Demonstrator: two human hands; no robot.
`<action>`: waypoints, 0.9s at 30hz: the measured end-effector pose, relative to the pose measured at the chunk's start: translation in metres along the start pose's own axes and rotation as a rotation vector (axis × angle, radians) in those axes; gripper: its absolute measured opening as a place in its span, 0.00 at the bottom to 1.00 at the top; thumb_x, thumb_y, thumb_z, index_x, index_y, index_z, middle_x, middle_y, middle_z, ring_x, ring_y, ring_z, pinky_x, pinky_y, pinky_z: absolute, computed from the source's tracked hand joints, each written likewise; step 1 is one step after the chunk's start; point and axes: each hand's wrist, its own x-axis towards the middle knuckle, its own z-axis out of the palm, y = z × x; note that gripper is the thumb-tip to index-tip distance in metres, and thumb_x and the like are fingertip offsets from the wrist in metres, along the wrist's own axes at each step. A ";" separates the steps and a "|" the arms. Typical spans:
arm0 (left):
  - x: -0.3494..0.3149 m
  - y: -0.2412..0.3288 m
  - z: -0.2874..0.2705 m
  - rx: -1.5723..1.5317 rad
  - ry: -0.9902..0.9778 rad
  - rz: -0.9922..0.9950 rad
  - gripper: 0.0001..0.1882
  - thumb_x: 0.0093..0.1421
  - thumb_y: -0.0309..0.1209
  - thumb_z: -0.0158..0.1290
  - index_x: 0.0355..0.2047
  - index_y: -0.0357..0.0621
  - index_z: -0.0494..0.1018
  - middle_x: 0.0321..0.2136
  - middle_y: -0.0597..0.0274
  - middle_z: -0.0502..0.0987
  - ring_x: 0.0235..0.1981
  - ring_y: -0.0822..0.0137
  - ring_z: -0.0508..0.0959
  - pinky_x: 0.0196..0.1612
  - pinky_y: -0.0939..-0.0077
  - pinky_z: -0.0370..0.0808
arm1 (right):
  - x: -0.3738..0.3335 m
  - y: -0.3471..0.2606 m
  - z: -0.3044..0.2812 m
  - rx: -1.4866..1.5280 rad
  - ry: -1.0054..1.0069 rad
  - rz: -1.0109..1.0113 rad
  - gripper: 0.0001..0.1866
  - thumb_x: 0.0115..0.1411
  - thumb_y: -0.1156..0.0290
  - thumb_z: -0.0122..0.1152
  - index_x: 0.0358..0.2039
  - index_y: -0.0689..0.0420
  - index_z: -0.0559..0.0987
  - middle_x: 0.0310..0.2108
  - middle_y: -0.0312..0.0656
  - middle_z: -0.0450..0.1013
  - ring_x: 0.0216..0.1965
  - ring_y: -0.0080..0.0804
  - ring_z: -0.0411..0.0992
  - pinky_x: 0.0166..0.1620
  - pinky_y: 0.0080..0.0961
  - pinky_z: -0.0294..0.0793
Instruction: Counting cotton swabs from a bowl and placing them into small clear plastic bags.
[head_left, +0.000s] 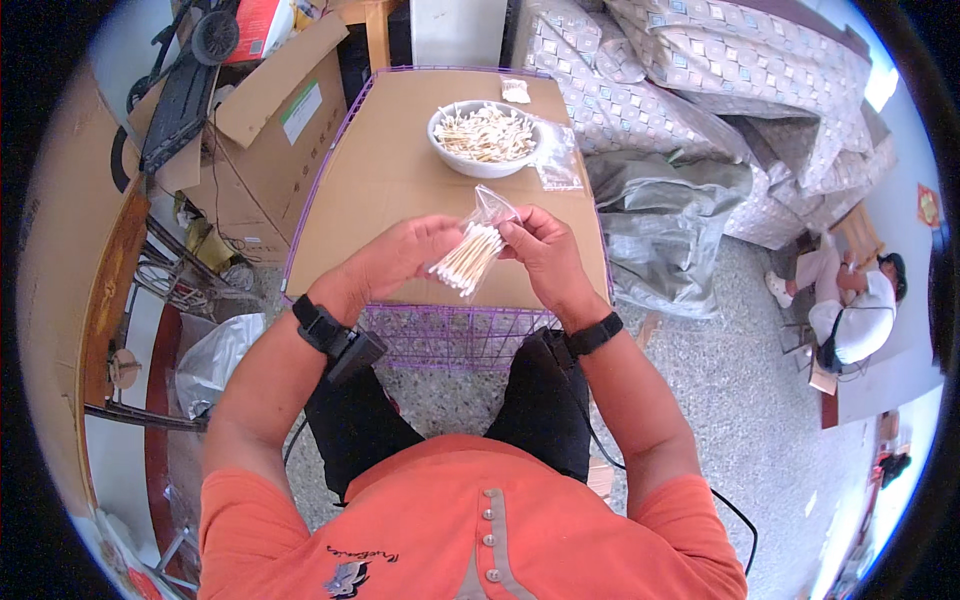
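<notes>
The bag [492, 205] is up in the air over the near part of the table [365, 165], between the two hands. It is see-through, with a bunch of cotton swabs [468, 262] inside. The right hand [540, 250] pinches the side of the bag between thumb and fingers, most likely so it won't slip. The left hand [415, 248] is at the other side, by the swabs. I can't tell if its fingers grip the bag or just rest by it. The swabs all lie the same way, slanting, perhaps because they fit best like that. The loose top of the bag points away from the person, maybe to keep it out of the way.

The bowl [468, 168] sits farther back, full of loose swabs. Its sides probably stop them rolling off. Flat clear bags [560, 165] lie just beside it, perhaps to be easy to reach.
</notes>
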 end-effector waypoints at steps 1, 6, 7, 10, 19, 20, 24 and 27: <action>-0.001 0.000 0.003 -0.043 -0.102 -0.099 0.23 0.63 0.34 0.52 0.56 0.38 0.64 0.44 0.62 0.74 0.42 0.70 0.76 0.45 0.72 0.77 | 0.001 0.001 -0.002 0.000 0.007 -0.003 0.06 0.64 0.71 0.55 0.36 0.59 0.77 0.31 0.33 0.75 0.33 0.18 0.72 0.37 0.18 0.74; 0.002 -0.014 0.010 -0.152 -0.114 -0.099 0.19 0.64 0.32 0.50 0.53 0.38 0.67 0.42 0.62 0.75 0.41 0.71 0.77 0.44 0.71 0.79 | 0.003 0.002 0.005 0.149 0.125 -0.034 0.10 0.63 0.68 0.56 0.40 0.60 0.77 0.35 0.35 0.75 0.34 0.21 0.73 0.41 0.19 0.74; 0.004 -0.018 0.011 -0.165 -0.076 -0.096 0.18 0.65 0.31 0.50 0.53 0.38 0.67 0.42 0.63 0.75 0.41 0.71 0.78 0.43 0.71 0.80 | 0.004 0.001 0.005 0.151 0.129 -0.036 0.10 0.63 0.68 0.56 0.40 0.60 0.77 0.35 0.35 0.75 0.34 0.21 0.73 0.41 0.19 0.74; 0.006 -0.030 0.012 -0.166 -0.044 -0.075 0.17 0.64 0.32 0.51 0.51 0.39 0.68 0.42 0.62 0.76 0.40 0.69 0.78 0.43 0.70 0.80 | 0.004 0.002 0.003 0.144 0.115 0.040 0.12 0.63 0.67 0.57 0.43 0.61 0.76 0.37 0.36 0.75 0.35 0.21 0.73 0.42 0.20 0.74; 0.009 -0.045 0.029 -0.462 -0.052 -0.039 0.21 0.68 0.43 0.44 0.53 0.40 0.66 0.44 0.58 0.75 0.44 0.66 0.78 0.48 0.65 0.77 | 0.010 0.027 -0.011 -0.065 0.068 0.068 0.10 0.62 0.70 0.59 0.42 0.60 0.76 0.37 0.35 0.76 0.36 0.19 0.72 0.42 0.20 0.72; 0.009 -0.046 0.031 -0.462 -0.052 -0.041 0.21 0.68 0.43 0.44 0.53 0.40 0.66 0.44 0.58 0.75 0.44 0.66 0.78 0.48 0.65 0.77 | 0.010 0.027 -0.008 -0.090 0.081 0.038 0.10 0.61 0.70 0.59 0.40 0.61 0.77 0.35 0.35 0.75 0.35 0.18 0.71 0.40 0.19 0.72; 0.012 -0.047 0.032 -0.401 -0.057 -0.004 0.23 0.67 0.44 0.44 0.52 0.39 0.66 0.44 0.56 0.76 0.44 0.62 0.78 0.49 0.63 0.77 | 0.007 0.023 0.000 -0.036 0.075 -0.024 0.10 0.61 0.70 0.60 0.39 0.63 0.77 0.33 0.34 0.75 0.34 0.17 0.70 0.38 0.18 0.72; 0.012 -0.047 0.029 -0.385 -0.053 -0.011 0.22 0.67 0.44 0.45 0.52 0.39 0.66 0.44 0.56 0.76 0.44 0.61 0.78 0.48 0.62 0.77 | 0.006 0.019 0.000 -0.105 0.077 -0.052 0.11 0.60 0.70 0.60 0.40 0.63 0.77 0.33 0.34 0.76 0.34 0.18 0.71 0.38 0.19 0.72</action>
